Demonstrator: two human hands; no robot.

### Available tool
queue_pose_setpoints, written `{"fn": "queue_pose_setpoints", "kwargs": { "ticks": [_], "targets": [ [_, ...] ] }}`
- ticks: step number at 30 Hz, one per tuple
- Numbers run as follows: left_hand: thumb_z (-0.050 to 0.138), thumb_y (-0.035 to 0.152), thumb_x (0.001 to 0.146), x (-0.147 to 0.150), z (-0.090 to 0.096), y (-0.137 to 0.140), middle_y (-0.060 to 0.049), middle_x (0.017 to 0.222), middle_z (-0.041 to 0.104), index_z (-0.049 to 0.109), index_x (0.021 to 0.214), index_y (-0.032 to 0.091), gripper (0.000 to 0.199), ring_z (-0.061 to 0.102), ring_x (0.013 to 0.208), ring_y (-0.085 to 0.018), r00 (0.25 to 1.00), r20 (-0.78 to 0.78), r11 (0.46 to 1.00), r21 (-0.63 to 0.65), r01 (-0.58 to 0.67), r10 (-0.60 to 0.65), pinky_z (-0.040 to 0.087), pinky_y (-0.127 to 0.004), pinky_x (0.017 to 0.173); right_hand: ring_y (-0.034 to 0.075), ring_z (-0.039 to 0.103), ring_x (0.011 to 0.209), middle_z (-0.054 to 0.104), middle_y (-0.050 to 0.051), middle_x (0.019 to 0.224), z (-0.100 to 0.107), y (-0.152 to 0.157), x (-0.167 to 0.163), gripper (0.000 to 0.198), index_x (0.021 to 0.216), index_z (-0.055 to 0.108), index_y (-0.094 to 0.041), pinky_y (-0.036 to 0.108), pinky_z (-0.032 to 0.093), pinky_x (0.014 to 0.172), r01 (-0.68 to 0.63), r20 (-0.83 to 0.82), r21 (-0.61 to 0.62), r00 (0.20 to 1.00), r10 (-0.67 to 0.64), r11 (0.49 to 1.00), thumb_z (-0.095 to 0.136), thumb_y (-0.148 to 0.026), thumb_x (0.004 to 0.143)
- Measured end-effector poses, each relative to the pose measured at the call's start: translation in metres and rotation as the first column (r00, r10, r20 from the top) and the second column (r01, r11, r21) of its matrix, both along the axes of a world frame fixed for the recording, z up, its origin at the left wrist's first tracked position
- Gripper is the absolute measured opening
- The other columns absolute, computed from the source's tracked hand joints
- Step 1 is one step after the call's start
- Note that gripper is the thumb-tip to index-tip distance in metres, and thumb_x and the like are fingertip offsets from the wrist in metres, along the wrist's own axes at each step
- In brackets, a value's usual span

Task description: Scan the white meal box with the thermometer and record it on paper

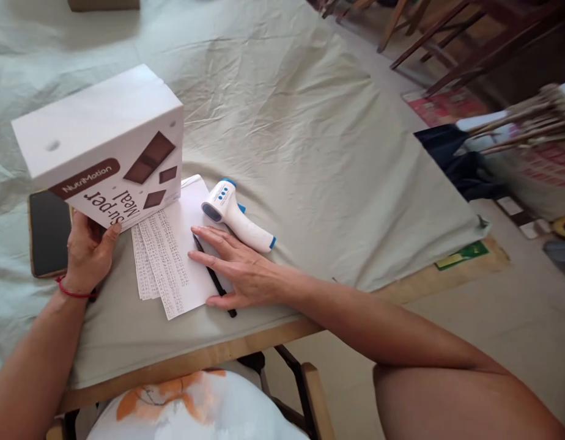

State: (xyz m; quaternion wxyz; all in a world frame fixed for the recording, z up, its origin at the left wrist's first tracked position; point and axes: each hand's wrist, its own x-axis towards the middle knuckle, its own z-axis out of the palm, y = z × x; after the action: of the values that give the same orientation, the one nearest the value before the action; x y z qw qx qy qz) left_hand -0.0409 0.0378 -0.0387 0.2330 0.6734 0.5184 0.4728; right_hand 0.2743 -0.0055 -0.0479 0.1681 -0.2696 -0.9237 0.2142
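My left hand point(90, 249) grips the lower front edge of a white NutriMotion box point(99, 116), which is tilted, with the thumb on its printed face. Some of those fingers are hidden beneath the box. My right hand point(236, 269) lies spread over the papers point(191, 211), its fingers resting across a black pen point(211, 269). Several sheets with small dense print fan out between the two hands. Just beyond my right fingers a white and blue infrared thermometer point(236, 217) rests on its side. A dark phone point(49, 235) lies left of my left hand, partly covered by the box.
A pale wrinkled cloth point(301, 140) covers the table, whose wooden edge point(264, 337) shows near my body. The base of a brown box point(103, 5) is at the far left. Wooden chairs point(470, 43) and a roped bundle point(534, 128) stand beyond the table's right side.
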Motion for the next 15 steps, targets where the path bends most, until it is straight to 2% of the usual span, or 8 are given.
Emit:
{"fn": "queue_pose_setpoints", "kwargs": {
  "ticks": [4, 6, 9, 12, 15],
  "targets": [
    [0.067, 0.042, 0.088, -0.0040, 0.0028, -0.0033, -0.009, 0.121, 0.062, 0.055, 0.122, 0.027, 0.039, 0.060, 0.120, -0.028, 0.983, -0.176, 0.998, 0.035, -0.048, 0.054, 0.050, -0.050, 0.108, 0.040, 0.020, 0.151, 0.018, 0.025, 0.163, 0.0021, 0.0010, -0.0022, 0.075, 0.146, 0.044, -0.014, 0.064, 0.030, 0.116, 0.011, -0.005, -0.007, 1.000, -0.011, 1.000, 0.066, -0.054, 0.086],
    [0.066, 0.039, 0.089, -0.0047, 0.0035, -0.0045, -0.009, 0.118, 0.064, 0.055, 0.122, 0.025, 0.037, 0.061, 0.117, -0.027, 0.978, -0.202, 0.998, 0.048, -0.036, 0.045, 0.052, -0.048, 0.105, 0.039, 0.022, 0.150, 0.017, 0.025, 0.163, 0.0018, 0.0014, -0.0022, 0.070, 0.144, 0.045, -0.014, 0.062, 0.033, 0.115, 0.011, -0.030, 0.016, 0.999, -0.011, 1.000, 0.064, -0.051, 0.089],
    [0.066, 0.038, 0.090, -0.0038, 0.0029, -0.0053, -0.009, 0.118, 0.065, 0.055, 0.121, 0.025, 0.035, 0.061, 0.117, -0.026, 0.983, -0.179, 0.998, 0.058, -0.025, 0.035, 0.052, -0.047, 0.105, 0.037, 0.023, 0.151, 0.014, 0.023, 0.164, 0.0001, 0.0012, -0.0004, 0.058, 0.143, 0.046, -0.017, 0.059, 0.036, 0.115, 0.017, -0.068, 0.053, 0.998, -0.014, 0.998, 0.061, -0.042, 0.094],
    [0.067, 0.038, 0.089, -0.0006, 0.0028, -0.0054, -0.009, 0.119, 0.064, 0.056, 0.120, 0.024, 0.036, 0.061, 0.117, -0.026, 0.988, -0.147, 0.999, 0.038, -0.032, 0.038, 0.051, -0.048, 0.105, 0.036, 0.024, 0.151, 0.013, 0.018, 0.166, -0.0015, 0.0000, 0.0017, 0.054, 0.144, 0.046, -0.021, 0.060, 0.036, 0.116, 0.030, -0.072, 0.042, 0.997, -0.027, 0.999, 0.061, -0.038, 0.094],
    [0.070, 0.043, 0.087, 0.0038, 0.0042, -0.0055, -0.007, 0.121, 0.064, 0.054, 0.121, 0.027, 0.041, 0.060, 0.120, -0.026, 0.999, -0.025, 1.000, -0.017, 0.020, -0.020, 0.051, -0.047, 0.106, 0.037, 0.025, 0.151, 0.014, 0.017, 0.166, -0.0017, -0.0026, 0.0024, 0.055, 0.144, 0.046, -0.022, 0.061, 0.035, 0.117, 0.043, -0.076, 0.018, 0.996, -0.041, 0.999, 0.063, -0.036, 0.093]
  ]
}}
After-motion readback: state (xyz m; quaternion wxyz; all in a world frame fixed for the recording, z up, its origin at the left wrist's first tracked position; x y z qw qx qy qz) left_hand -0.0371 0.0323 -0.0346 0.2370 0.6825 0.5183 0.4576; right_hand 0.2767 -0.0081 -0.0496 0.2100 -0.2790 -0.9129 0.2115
